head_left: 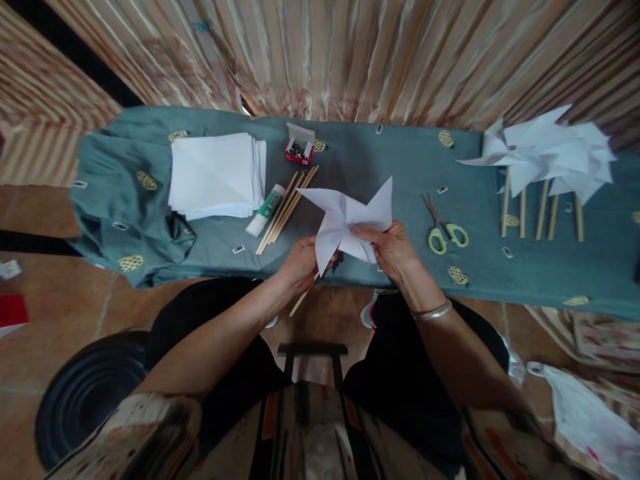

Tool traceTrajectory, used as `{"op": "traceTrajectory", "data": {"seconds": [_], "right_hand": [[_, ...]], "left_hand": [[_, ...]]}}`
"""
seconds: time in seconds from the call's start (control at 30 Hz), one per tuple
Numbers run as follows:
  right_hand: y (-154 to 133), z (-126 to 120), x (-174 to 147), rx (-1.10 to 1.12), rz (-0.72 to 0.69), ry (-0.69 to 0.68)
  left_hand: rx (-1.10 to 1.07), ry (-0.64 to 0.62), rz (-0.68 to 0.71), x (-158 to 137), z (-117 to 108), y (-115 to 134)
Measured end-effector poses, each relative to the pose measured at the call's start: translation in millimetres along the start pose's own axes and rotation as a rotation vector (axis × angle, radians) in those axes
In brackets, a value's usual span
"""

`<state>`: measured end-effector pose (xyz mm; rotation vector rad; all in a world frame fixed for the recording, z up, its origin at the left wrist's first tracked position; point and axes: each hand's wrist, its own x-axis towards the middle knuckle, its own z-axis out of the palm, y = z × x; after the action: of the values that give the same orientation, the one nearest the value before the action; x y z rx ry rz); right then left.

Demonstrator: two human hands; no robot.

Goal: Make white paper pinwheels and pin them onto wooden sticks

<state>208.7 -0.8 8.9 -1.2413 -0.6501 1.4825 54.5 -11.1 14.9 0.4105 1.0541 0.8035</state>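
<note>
A white paper pinwheel is held between both hands above the front edge of the cloth-covered table. My right hand grips it from the right, thumb pressed near its centre and the other fingers behind the paper. At its lower left, my left hand is closed round a thin wooden stick, whose lower end slants out below. The stick's upper end and the left fingertips are hidden behind the paper. Left of the pinwheel lie several loose wooden sticks and a glue stick. Green-handled scissors lie to the right.
A stack of white paper lies on the left of the green tablecloth. Behind the sticks stands an open small red box of metal pins. Several finished pinwheels lie at the right. A black round stool is at lower left.
</note>
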Motion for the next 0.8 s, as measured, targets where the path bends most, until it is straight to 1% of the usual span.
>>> {"op": "traceTrajectory", "data": {"seconds": [0.1, 0.23, 0.43, 0.57, 0.8], "right_hand": [[-0.1, 0.8, 0.4, 0.006, 0.005, 0.016], [-0.8, 2.9, 0.0, 0.021, 0.056, 0.036], [-3.1, 6.1, 0.7, 0.032, 0.096, 0.026], [-3.4, 6.5, 0.4, 0.029, 0.104, 0.008], [-6.9, 9.6, -2.5, 0.045, 0.097, 0.0]], "left_hand": [[0.003, 0.022, -0.008, -1.2, 0.1, 1.2], [-0.002, 0.012, 0.0, -3.8, 0.7, 3.2], [0.013, 0.049, -0.017, -4.3, 1.1, 4.1], [-0.003, 0.056, -0.026, -3.6, -0.3, 3.7], [0.015, 0.059, 0.0, -2.3, -1.5, 1.9]]}}
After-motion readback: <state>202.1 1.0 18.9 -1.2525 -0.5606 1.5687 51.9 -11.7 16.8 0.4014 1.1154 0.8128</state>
